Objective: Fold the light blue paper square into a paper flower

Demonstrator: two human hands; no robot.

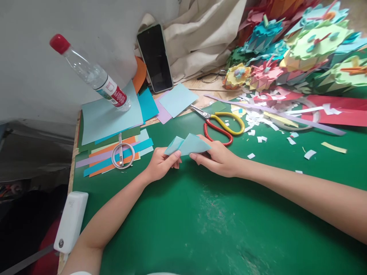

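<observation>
Both my hands hold one folded piece of light blue paper just above the green table mat. My left hand pinches its left end with closed fingers. My right hand grips the right side, thumb on top and fingers curled underneath. The paper is folded into two triangular flaps that stand up between my hands.
Yellow-and-red scissors lie just behind my hands. Sheets and strips of coloured paper lie at the left with a clear bottle on them and a coiled white cable. A phone leans at the back. Paper flowers and scraps fill the right. A white power bank sits at the left edge.
</observation>
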